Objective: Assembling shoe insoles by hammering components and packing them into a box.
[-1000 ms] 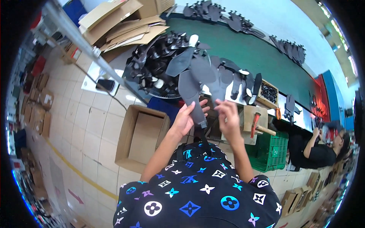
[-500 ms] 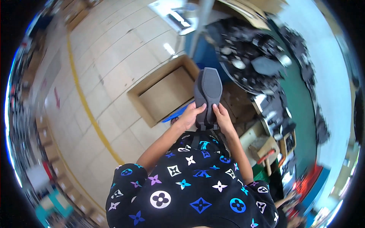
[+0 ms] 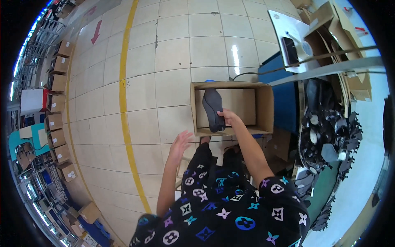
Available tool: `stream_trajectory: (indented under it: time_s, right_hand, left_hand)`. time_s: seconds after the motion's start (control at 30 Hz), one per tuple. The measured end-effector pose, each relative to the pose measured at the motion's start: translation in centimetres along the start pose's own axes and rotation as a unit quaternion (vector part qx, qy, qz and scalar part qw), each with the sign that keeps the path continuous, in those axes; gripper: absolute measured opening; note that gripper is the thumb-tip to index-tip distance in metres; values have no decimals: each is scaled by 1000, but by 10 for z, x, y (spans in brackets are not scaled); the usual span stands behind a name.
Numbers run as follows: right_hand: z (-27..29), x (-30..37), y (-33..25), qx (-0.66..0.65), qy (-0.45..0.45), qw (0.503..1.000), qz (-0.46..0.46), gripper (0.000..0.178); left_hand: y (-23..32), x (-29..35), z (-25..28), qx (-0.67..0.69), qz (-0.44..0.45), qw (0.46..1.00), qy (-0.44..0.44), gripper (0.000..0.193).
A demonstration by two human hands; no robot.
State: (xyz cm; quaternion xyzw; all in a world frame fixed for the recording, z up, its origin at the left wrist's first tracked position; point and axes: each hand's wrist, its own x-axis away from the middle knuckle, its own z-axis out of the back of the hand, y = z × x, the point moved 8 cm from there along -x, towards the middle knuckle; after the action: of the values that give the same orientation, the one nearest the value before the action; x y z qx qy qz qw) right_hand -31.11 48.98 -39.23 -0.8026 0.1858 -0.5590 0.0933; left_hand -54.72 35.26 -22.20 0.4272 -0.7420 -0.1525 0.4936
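Over the open cardboard box (image 3: pixel 264 109), my right hand (image 3: pixel 228 116) is closed on a dark grey shoe sole (image 3: pixel 212 105) near its narrower end. The sole's broad end points away from me, toward the box's far left. A second dark piece seems to lie against it at the near end, but I cannot make it out fully. My left hand (image 3: pixel 181 144) is off the sole, left of the box's near corner, with fingers spread and nothing in them. A flat cardboard layer (image 3: pixel 242 103) shows inside the box.
A blue cabinet (image 3: pixel 279 90) stands right of the box. Beyond it a white table (image 3: pixel 284 24) carries a phone (image 3: pixel 290 50) and a tape roll (image 3: pixel 304 50). Dark shoe parts (image 3: pixel 329 131) are heaped at the right. A yellow line (image 3: pixel 123 90) crosses the tiled floor at left.
The view has turned toward the box. My left hand has let go and moved left; my right hand alone has carried the sole over the box.
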Motion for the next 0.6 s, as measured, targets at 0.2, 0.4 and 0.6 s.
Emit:
stream_trajectory:
  time_s: [0.2, 0.4, 0.6]
  right_hand:
    - [18, -154, 71, -19, 24, 1000, -2, 30]
    - [-14, -148, 59, 352, 273, 891, 94, 38]
    - [-80, 59, -16, 409, 148, 814, 385, 29]
  left_hand:
    - [-121, 137, 150, -102, 143, 953, 249, 58]
    - [-211, 259, 177, -255, 292, 888, 248, 57]
    - [-128, 140, 162, -529, 363, 755, -136, 56]
